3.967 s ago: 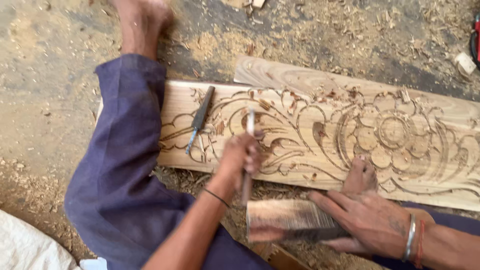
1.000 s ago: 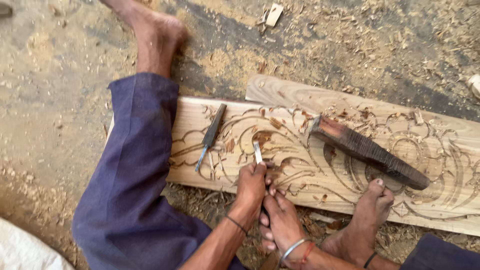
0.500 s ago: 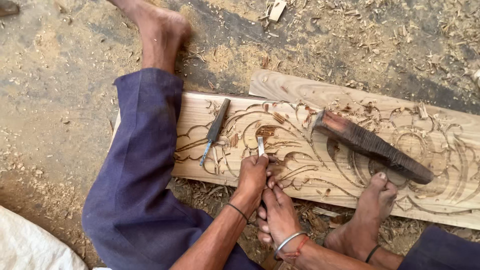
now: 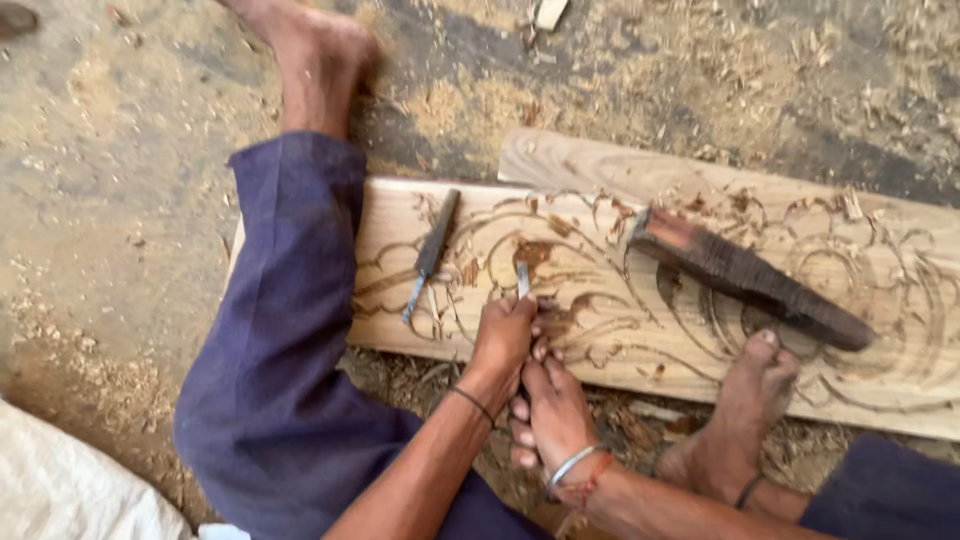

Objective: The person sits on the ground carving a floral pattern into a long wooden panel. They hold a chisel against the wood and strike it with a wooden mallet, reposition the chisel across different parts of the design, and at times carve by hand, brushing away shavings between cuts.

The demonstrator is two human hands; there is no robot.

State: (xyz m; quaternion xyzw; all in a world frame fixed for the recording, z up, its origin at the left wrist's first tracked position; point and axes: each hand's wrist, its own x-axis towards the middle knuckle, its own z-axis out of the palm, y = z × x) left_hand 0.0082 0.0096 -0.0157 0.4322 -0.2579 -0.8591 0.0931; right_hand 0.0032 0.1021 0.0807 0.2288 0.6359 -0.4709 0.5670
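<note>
The person sits on the ground with a long pale wooden plank carved with scrolling flowers and leaves (image 4: 620, 300) lying across in front of them. The left hand (image 4: 503, 338) is closed around a slim metal chisel with its tip showing above the fist (image 4: 522, 279), held upright on the carving near the plank's near edge. The right hand (image 4: 553, 410) sits just beside and below it, fingers curled against the left hand and the chisel's lower part; how firmly it grips I cannot tell. A metal bangle and a red thread (image 4: 572, 468) circle the right wrist.

To the left on the plank lies a second dark-handled chisel (image 4: 430, 255), pointing near-left. To the right, a dark worn wooden mallet block (image 4: 745, 278) rests slantwise on the carving. A bare foot (image 4: 745, 405) presses the plank's near edge on the right. A leg in dark blue cloth (image 4: 285, 300) crosses the plank's left end, and wood chips and sawdust (image 4: 650, 70) cover the far ground.
</note>
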